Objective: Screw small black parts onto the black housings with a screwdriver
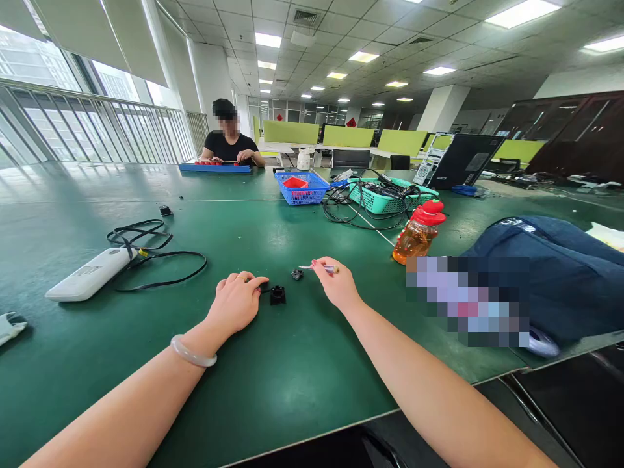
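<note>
My right hand (pixel 336 283) pinches a slim screwdriver (pixel 332 268) with a pale, clear-looking handle, its thin shaft pointing left. Its tip is over or touching a small heap of dark, shiny metal bits (pixel 297 274), probably screws. My left hand (pixel 237 299) rests on the green table, fingers spread, the index finger reaching to the right. Under that fingertip lies a small flat black part (pixel 264 286), partly hidden. Just right of it stands a small black square part (pixel 277 295) with a round opening, apart from both hands.
A white power bank (pixel 90 276) with a black cable lies left. Right are a red-capped bottle (pixel 418 235) and a dark blue bag (pixel 550 279). Farther back stand a blue basket (pixel 301 195), a green basket (pixel 373 203) with cables, and a computer case (pixel 458 159). Another person (pixel 231 146) sits opposite.
</note>
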A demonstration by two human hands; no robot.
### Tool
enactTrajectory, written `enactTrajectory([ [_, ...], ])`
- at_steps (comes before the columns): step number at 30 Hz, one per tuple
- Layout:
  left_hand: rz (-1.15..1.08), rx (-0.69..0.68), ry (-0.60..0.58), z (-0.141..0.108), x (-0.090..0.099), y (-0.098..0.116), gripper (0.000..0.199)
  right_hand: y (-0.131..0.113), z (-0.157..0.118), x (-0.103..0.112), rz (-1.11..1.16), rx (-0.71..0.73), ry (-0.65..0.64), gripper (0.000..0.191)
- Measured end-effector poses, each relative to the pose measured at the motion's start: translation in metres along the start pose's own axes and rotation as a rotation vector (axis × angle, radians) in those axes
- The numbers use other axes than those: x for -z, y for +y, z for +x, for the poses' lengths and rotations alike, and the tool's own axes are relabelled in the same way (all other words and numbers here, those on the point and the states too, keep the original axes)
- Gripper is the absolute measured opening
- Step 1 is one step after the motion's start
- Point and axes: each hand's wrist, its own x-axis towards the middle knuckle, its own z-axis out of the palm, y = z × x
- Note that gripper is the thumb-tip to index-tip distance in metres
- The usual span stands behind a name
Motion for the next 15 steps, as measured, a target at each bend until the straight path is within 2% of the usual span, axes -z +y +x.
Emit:
enactTrajectory([
  [5, -0.106, -0.048, 0.034, 0.0, 0.001, 0.007, 0.034, 0.004, 0.001, -0.002, 0.017, -0.014, -0.008, 0.043],
  [10, -0.17, -0.182, -0.052, 0.0, -0.005, 0.019, 0.058, 0.006, 0.003, -0.006, 0.07, -0.048, -0.02, 0.047],
  [12, -0.159, -0.213, -0.095, 0.0, -0.007, 0.026, 0.065, 0.006, 0.004, -0.005, 0.118, -0.056, 0.028, 0.048],
  [15, -0.149, -0.239, -0.132, 0.002, -0.01, 0.037, 0.065, 0.005, 0.005, 0.0, 0.205, -0.059, 0.139, 0.048],
])
